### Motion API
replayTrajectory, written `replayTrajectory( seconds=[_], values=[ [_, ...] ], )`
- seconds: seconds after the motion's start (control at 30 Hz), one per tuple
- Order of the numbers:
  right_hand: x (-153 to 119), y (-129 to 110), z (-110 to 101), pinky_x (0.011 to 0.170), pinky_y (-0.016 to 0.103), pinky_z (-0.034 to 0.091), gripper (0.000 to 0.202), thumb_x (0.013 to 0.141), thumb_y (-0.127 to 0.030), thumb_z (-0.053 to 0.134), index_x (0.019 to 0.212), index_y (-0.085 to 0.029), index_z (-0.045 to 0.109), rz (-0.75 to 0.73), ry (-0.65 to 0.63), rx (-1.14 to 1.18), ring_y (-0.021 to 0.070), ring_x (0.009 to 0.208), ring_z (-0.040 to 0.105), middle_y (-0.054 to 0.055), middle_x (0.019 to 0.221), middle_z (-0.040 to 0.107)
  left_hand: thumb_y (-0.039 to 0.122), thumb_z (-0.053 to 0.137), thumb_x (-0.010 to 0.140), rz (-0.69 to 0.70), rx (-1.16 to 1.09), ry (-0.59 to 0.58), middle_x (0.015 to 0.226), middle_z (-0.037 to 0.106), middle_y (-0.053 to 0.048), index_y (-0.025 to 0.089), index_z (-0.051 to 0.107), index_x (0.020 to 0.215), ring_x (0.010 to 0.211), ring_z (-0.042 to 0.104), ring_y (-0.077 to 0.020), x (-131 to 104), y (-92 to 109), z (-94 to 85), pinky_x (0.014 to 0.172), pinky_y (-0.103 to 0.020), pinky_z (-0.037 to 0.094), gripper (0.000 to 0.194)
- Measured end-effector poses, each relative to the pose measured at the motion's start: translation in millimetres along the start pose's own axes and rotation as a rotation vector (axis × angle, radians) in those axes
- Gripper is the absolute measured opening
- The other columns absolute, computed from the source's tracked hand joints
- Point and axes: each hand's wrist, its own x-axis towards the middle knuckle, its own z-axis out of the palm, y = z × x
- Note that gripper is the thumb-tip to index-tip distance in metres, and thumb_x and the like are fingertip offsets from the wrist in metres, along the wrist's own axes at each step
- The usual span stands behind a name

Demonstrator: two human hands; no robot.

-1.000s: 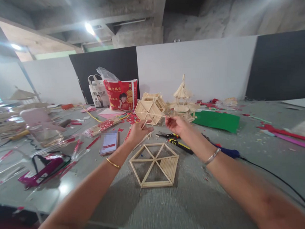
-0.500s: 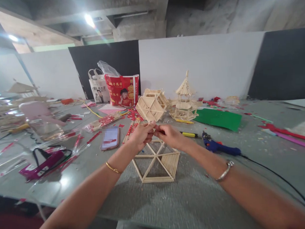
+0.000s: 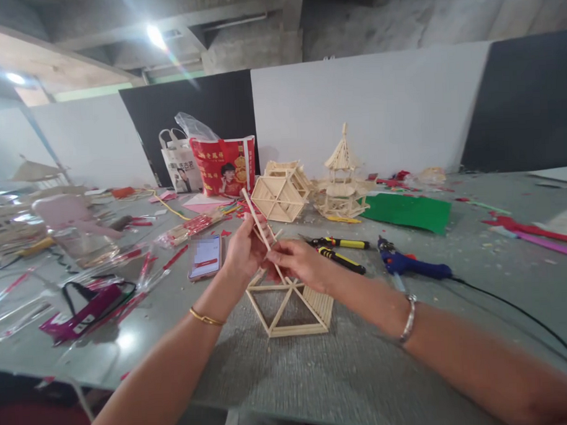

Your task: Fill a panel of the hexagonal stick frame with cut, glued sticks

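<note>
A pale wooden stick [image 3: 256,216] slants between my two hands, its upper end sticking out past the left fingers. My left hand [image 3: 247,245] is wrapped round it, and my right hand [image 3: 297,260] pinches it lower down. Just below the hands a flat hexagonal stick frame [image 3: 299,330] lies on the table; its right section is filled with parallel sticks, and its far edge is partly hidden by the hands. Yellow-and-black pliers [image 3: 343,259] lie right of my right hand, with a blue glue gun [image 3: 413,267] farther right.
Behind stand a hexagonal stick model [image 3: 280,194] and a stick pagoda [image 3: 345,173]. A phone [image 3: 205,257] lies left of my hands. Green sheet [image 3: 407,212] lies back right. Bags [image 3: 223,165], a purple object [image 3: 77,312] and wrapped sticks [image 3: 191,228] are at the left.
The hands have moved slightly apart and turned, and the long stick now shows between them. More of the pliers is visible. The view has shifted a little.
</note>
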Motion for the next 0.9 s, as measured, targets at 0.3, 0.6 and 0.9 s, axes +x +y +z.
replayTrajectory(
  seconds=[0.3,0.6,0.9],
  values=[
    [21,-30,-149,0.057,0.029,0.039,0.013,0.078,-0.028,0.053,0.068,-0.021,0.049,-0.106,0.711,-0.276,0.0174,0.063,0.053,-0.001,0.057,0.051,0.053,0.052,0.081,0.533,0.869,0.414,0.064,0.058,0.000,0.015,0.066,0.081,0.059,0.049,-0.0088,29,34,-40.1,0.051,-0.019,0.036,0.041],
    [15,-2,-41,0.042,0.022,0.032,0.027,0.070,-0.044,0.065,0.064,-0.018,0.061,-0.125,0.159,-0.392,0.0086,0.040,0.042,-0.004,0.046,0.050,0.051,0.075,0.059,0.036,0.660,-0.103,0.044,0.045,0.006,0.011,0.068,0.077,0.039,0.040,-0.0038,3,-3,-10.7,0.039,-0.018,0.030,0.044],
    [23,13,-82,0.062,0.025,0.036,0.019,0.070,-0.012,0.058,0.079,-0.021,0.072,-0.243,-0.165,-0.765,0.0138,0.064,0.052,0.001,0.068,0.060,0.048,0.072,0.066,0.078,0.580,-0.082,0.042,0.047,0.005,0.010,0.065,0.072,0.037,0.042,-0.0031,3,0,-13.3,0.038,-0.016,0.030,0.038]
  ],
)
